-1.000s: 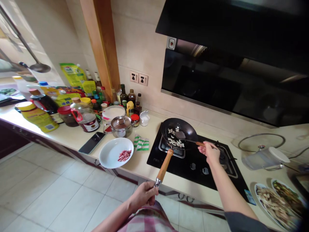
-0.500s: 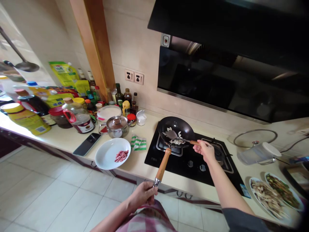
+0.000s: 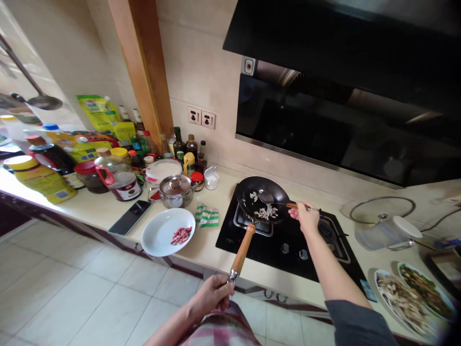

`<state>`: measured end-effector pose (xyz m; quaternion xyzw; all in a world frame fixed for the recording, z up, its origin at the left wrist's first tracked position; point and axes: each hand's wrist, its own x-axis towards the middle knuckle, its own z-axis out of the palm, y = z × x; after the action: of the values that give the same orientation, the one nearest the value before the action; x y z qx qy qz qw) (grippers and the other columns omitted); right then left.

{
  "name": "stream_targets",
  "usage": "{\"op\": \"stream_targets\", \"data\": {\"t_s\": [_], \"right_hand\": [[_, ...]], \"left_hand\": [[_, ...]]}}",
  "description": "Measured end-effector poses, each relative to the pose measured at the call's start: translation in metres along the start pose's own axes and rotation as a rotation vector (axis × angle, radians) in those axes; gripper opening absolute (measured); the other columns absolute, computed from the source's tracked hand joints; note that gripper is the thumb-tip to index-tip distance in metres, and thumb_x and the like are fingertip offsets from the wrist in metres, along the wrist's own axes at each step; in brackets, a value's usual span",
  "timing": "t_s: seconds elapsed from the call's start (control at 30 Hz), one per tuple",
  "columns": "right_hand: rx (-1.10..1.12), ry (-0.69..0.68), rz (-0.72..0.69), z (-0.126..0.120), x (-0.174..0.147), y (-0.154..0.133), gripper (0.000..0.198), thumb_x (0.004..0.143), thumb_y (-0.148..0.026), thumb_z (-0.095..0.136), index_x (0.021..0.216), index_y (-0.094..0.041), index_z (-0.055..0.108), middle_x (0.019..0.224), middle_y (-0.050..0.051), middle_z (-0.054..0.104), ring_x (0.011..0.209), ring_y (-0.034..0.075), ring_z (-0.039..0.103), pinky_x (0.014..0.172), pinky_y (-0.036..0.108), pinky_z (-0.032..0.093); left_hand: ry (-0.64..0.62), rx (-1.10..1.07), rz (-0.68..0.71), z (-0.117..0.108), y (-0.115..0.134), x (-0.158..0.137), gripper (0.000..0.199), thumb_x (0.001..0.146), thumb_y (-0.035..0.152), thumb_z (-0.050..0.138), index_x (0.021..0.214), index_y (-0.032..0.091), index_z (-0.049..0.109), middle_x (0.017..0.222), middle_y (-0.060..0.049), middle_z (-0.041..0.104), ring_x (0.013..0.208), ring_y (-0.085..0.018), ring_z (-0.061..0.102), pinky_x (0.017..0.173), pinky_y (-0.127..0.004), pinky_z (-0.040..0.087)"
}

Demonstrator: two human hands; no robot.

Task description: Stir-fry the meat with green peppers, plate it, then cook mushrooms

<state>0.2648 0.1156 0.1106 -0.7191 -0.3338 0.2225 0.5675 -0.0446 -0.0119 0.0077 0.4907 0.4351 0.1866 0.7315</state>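
A black wok (image 3: 248, 185) sits on the left burner of the hob, its wooden handle (image 3: 243, 250) pointing toward me. My left hand (image 3: 218, 290) is closed on the metal end of that handle. Above the wok's right rim, my right hand (image 3: 305, 216) grips a spatula (image 3: 266, 196) by its wooden handle. The spatula's blade is inside the wok, close to the far wall. Small pale pieces of food (image 3: 267, 211) lie in the wok, most of them at the near side and a few to the left.
Left of the hob (image 3: 266, 245) are a white plate (image 3: 158, 234) with chopped raw meat, a green-striped packet (image 3: 207, 216), a lidded pot (image 3: 175, 192) and a phone (image 3: 130, 217). Bottles crowd the far left. On the right stand two filled dishes (image 3: 401, 298) and a plastic jug (image 3: 382, 233).
The spatula blade has moved right and toward the wok's far side, and my right hand has turned and risen slightly. More food is gathered at the near side. My left hand keeps its hold.
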Motion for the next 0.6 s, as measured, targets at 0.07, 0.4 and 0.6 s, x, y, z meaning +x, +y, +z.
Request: {"op": "stream_targets", "data": {"t_s": [0.07,0.4,0.6], "right_hand": [[0.023,-0.008,0.017,0.002,-0.006,0.009,0.017,0.071,-0.034,0.055,0.078,-0.019,0.059,0.049,0.003,0.064,0.055,0.021,0.069,0.047,0.027,0.057],[-0.463,-0.222,-0.176,-0.051,0.004,-0.061,0.011,0.07,-0.028,0.062,0.07,-0.019,0.068,0.043,0.001,0.061,0.039,0.015,0.06,0.037,0.02,0.043],[-0.4,-0.187,-0.137,-0.019,0.015,-0.056,0.013,0.07,-0.027,0.059,0.076,-0.018,0.066,0.052,0.002,0.065,0.047,0.016,0.063,0.043,0.021,0.045]], "left_hand": [[0.001,-0.006,-0.002,-0.001,0.001,-0.001,0.053,0.062,0.068,0.059,0.066,0.016,0.051,0.045,0.003,0.052,0.04,-0.008,0.044,0.045,-0.022,0.031],[0.007,-0.027,0.001,-0.004,0.0,-0.001,0.05,0.063,0.065,0.061,0.065,0.016,0.052,0.046,0.003,0.051,0.043,-0.008,0.045,0.047,-0.022,0.033],[0.001,-0.005,-0.004,-0.005,0.001,-0.001,0.053,0.061,0.068,0.06,0.065,0.016,0.052,0.044,0.003,0.051,0.041,-0.008,0.045,0.045,-0.022,0.032]]}}
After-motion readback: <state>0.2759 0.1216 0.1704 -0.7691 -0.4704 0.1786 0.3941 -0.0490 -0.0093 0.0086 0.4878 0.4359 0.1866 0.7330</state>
